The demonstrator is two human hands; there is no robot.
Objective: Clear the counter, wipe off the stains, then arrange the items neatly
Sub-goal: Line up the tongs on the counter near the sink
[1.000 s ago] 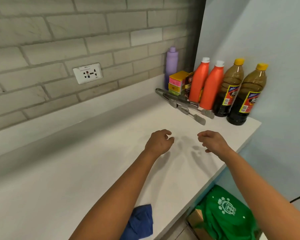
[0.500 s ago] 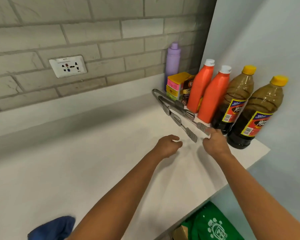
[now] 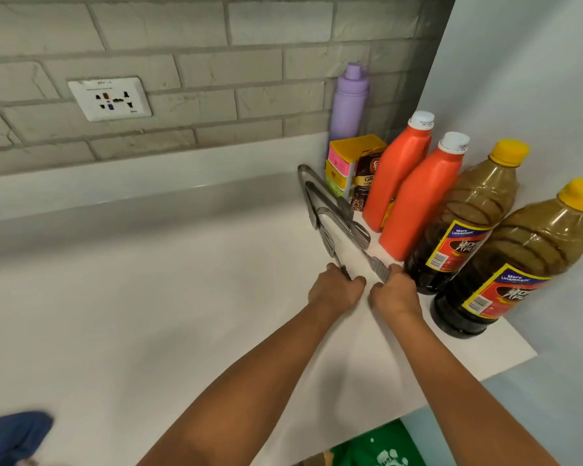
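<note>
Both hands advanced: left hand (image 3: 335, 290), right hand (image 3: 395, 295) fingers pinching tongs (image 3: 330, 213) tips; counter (image 3: 148, 297) leftward open.

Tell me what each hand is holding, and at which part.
The left hand grips one arm tip of the metal tongs; the right hand grips the other arm's tip.

Two orange plastic bottles (image 3: 408, 193) wore white caps; two brown bottles (image 3: 485, 237) yellow caps; plain white worktop (image 3: 148, 297); lilac flask (image 3: 349, 105).
</note>
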